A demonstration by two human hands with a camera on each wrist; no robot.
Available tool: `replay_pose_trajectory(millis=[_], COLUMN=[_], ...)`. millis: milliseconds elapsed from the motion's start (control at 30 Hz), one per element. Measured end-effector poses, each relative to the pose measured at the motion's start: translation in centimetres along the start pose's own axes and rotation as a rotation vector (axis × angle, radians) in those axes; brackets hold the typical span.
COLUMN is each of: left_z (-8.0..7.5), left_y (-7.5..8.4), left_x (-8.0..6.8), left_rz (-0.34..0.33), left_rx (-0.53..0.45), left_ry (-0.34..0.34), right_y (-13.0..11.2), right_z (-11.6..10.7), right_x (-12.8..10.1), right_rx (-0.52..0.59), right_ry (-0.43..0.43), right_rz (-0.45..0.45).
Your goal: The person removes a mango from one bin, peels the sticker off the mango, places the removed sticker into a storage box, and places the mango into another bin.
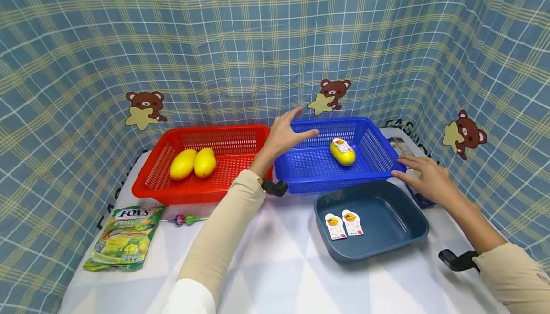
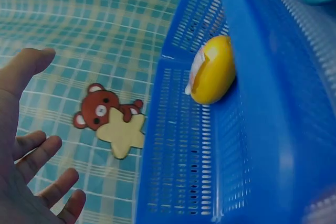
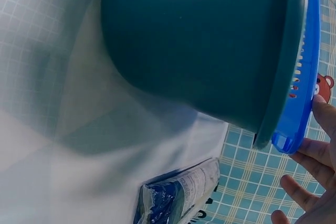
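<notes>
My left hand (image 1: 289, 131) hovers open over the left rim of the blue basket (image 1: 318, 173), its fingers spread and holding nothing; the left wrist view shows the same open left hand (image 2: 31, 150). Inside the basket lies a yellow mango (image 1: 342, 152) with a label; the mango (image 2: 212, 71) also shows beside the blue basket wall (image 2: 273, 129). My right hand (image 1: 423, 175) rests with straight fingers against the basket's right front corner (image 3: 294, 124). Just in front sits a dark teal tray (image 1: 386, 237) holding two small labels (image 1: 343, 224).
A red basket (image 1: 159, 185) at the left holds two yellow mangoes (image 1: 193, 163). A green candy bag (image 1: 124, 237) and a lollipop (image 1: 185, 219) lie in front of it. A blue snack packet (image 3: 178, 198) lies to the right of the tray. Checked cloth walls surround the white table.
</notes>
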State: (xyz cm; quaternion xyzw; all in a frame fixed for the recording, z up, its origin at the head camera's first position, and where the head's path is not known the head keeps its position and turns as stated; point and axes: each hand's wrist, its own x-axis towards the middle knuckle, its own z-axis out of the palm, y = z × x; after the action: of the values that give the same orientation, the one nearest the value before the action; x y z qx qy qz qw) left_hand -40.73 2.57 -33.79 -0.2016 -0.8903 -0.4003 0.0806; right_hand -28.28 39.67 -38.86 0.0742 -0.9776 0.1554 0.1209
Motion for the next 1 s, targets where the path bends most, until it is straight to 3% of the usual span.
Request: replay_pose_trajectory(millis=[233,400,567,800,1000], left_z=[3.5,5.9,7.4,9.4,11.1], left_y=[-0.5,-0.4,-0.7,-0.8,-1.1], left_x=[3.9,5.8,6.7,7.4,7.3], left_rz=[-0.034,-0.063,-0.088,-0.092,-0.121], left_rx=[-0.001,0.029,0.117,0.226,0.268], left_ry=[-0.035,-0.112,-0.199,-0.412,-0.483], right_y=[0.1,0.3,0.1,0.4,0.3], right_z=[0.5,0.2,0.5,0.4,1.0], right_x=[0.1,-0.2,-0.1,-0.1,-0.2], right_rx=[-0.008,-0.007,0.010,0.006,0.016], right_ry=[0.014,0.037,0.044,0.073,0.090], right_rz=[-0.007,-0.011,-0.028,-0.031,-0.039])
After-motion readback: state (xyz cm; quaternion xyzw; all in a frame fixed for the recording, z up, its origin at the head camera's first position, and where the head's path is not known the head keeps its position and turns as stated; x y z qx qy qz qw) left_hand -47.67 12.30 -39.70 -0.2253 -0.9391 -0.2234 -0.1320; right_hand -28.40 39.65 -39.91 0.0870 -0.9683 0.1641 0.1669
